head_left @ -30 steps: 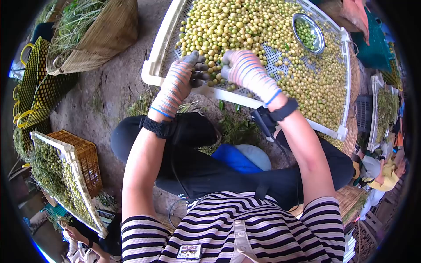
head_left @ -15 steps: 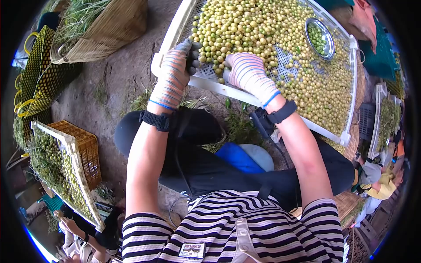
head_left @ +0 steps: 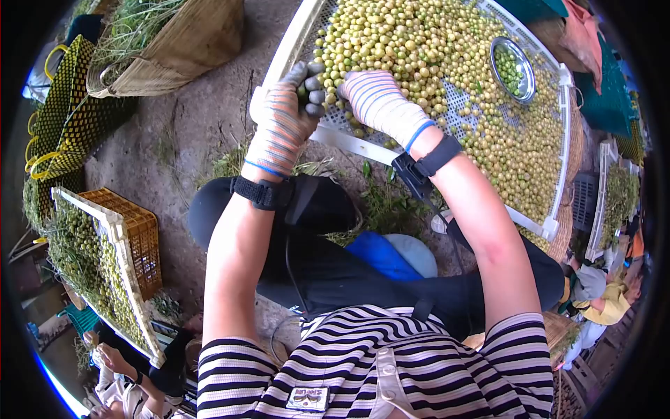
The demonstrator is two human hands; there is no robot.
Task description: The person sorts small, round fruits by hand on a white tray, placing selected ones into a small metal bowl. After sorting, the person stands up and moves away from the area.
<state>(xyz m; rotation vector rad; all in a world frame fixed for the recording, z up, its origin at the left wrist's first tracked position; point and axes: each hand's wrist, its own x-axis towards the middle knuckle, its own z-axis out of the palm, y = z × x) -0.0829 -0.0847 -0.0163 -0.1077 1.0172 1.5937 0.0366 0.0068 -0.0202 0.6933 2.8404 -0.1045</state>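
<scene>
My left hand [head_left: 285, 119], in a striped glove with grey fingertips, is at the near left corner of a white plastic tray [head_left: 352, 142]. Its fingers curl around what looks like a small green fruit [head_left: 302, 91]. Just to its right, my right hand [head_left: 380, 103], gloved the same way, bends over the tray with its fingers closed and mostly turned from view; whatever they hold is hidden. Yellow-green round fruits [head_left: 391, 35] are heaped beyond both hands. Farther right among the fruits rests a metal bowl [head_left: 531, 87] with greener fruits in it.
A woven basket [head_left: 188, 52] of green stalks stands at the upper left, beside a yellow-and-black bag [head_left: 73, 91]. Lower left, another fruit-filled tray [head_left: 131, 269] leans by an orange crate [head_left: 132, 230]. Other people work at the lower left and right edges.
My right hand has moved left and slightly away from me, closer to my left hand. My left hand has turned so its curled fingers show more. The view has shifted slightly.
</scene>
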